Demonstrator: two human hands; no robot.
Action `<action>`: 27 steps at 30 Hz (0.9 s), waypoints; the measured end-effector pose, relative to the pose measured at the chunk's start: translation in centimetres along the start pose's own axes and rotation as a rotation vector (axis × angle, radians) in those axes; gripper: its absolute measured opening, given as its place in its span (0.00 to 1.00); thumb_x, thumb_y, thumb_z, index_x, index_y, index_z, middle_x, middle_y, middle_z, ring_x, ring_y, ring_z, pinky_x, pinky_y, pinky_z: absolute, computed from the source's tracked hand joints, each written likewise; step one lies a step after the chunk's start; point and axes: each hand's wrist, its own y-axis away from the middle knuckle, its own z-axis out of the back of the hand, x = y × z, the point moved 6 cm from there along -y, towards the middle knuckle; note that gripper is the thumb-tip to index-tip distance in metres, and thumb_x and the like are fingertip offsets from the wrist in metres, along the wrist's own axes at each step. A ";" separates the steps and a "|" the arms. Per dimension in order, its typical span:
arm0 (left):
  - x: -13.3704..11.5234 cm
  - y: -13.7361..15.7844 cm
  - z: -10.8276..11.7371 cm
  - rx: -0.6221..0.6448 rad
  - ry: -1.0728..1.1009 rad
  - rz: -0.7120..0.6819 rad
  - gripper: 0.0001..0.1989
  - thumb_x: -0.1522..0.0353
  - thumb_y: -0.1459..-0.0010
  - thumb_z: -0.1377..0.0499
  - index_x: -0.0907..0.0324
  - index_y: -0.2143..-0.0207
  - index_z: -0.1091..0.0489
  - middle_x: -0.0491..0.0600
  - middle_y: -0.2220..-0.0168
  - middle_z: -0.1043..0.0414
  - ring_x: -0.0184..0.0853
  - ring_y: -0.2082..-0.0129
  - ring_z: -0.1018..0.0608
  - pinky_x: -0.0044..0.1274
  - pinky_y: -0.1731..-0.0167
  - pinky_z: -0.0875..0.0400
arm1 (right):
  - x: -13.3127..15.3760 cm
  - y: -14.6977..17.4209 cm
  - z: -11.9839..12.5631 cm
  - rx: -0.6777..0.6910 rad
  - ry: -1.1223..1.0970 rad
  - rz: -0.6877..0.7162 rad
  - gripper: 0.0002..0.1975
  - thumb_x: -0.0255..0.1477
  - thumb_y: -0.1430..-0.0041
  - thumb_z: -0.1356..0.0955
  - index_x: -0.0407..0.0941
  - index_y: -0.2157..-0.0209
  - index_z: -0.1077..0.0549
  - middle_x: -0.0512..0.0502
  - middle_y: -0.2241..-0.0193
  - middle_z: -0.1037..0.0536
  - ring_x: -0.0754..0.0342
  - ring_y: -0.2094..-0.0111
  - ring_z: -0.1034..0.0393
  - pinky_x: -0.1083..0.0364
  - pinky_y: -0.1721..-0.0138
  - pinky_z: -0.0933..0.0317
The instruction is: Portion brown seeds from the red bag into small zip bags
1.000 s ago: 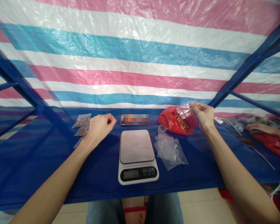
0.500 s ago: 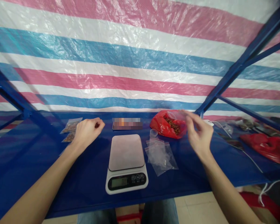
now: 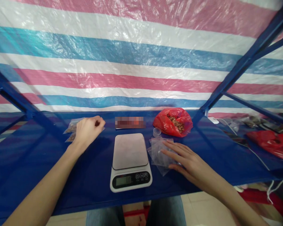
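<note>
My left hand [image 3: 88,130] is closed in a loose fist beside the filled zip bags [image 3: 72,127] at the left. A dark spot shows inside its curled fingers, but what they hold I cannot make out. My right hand [image 3: 182,158] reaches over a small pile of clear zip bags [image 3: 159,153], fingers stretched out and apart, fingertips on or just above the plastic. Behind the pile stands a small clear cup [image 3: 157,132]. Farther back lies an open red plastic bag [image 3: 161,121] with brown pellet-like pieces [image 3: 178,124] in it. Left of the pile is a white kitchen scale [image 3: 130,152].
A flat object with a pixelated face [image 3: 129,122] lies behind the scale. On the right are another red bag [image 3: 272,144], a white cable [image 3: 259,160] and clutter. Blue frame posts [image 3: 242,67] rise at both sides of the blue table [image 3: 91,179], before a striped sheet [image 3: 122,66].
My right hand has come from beside the red bag, where its fingers were bent, down and left to the zip bags, with fingers now spread. My left hand has stayed closed in nearly the same place.
</note>
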 end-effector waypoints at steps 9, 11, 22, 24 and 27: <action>6.2 -1.4 1.4 -0.242 -0.036 0.158 0.23 0.59 0.33 0.53 0.59 0.65 0.20 0.57 0.66 0.17 0.46 0.63 0.17 0.28 0.67 0.40 | 11.7 -14.6 1.2 -0.036 -0.012 0.291 0.14 0.27 0.26 0.38 0.46 0.47 0.23 0.39 0.51 0.19 0.44 0.49 0.23 0.45 0.46 0.31; 7.1 -1.5 1.5 -0.245 -0.044 0.180 0.24 0.59 0.32 0.54 0.59 0.64 0.20 0.58 0.66 0.18 0.46 0.63 0.17 0.28 0.67 0.39 | 12.9 -19.5 -1.8 0.019 0.033 0.280 0.13 0.27 0.27 0.37 0.45 0.49 0.22 0.39 0.53 0.18 0.44 0.53 0.22 0.45 0.49 0.31; 9.3 -1.8 0.6 -0.110 0.006 0.320 0.32 0.57 0.27 0.63 0.62 0.52 0.22 0.68 0.57 0.18 0.55 0.56 0.17 0.36 0.57 0.29 | 11.2 -35.8 -12.9 0.278 -0.043 -0.186 0.27 0.27 0.43 0.23 0.39 0.43 0.28 0.28 0.44 0.21 0.34 0.41 0.26 0.41 0.44 0.34; 10.1 -1.8 0.0 -0.076 0.025 0.398 0.33 0.56 0.27 0.62 0.63 0.52 0.21 0.69 0.55 0.19 0.59 0.53 0.17 0.39 0.55 0.28 | 11.3 -36.6 -13.4 0.285 -0.101 -0.252 0.33 0.21 0.50 0.22 0.40 0.41 0.29 0.28 0.44 0.20 0.34 0.42 0.25 0.42 0.44 0.33; 10.7 -1.8 -0.3 -0.067 0.044 0.437 0.32 0.55 0.27 0.61 0.63 0.52 0.21 0.69 0.54 0.19 0.59 0.52 0.18 0.40 0.55 0.28 | 11.0 -37.4 -13.3 0.267 -0.251 -0.318 0.31 0.17 0.55 0.23 0.40 0.47 0.24 0.32 0.50 0.17 0.34 0.46 0.22 0.46 0.50 0.29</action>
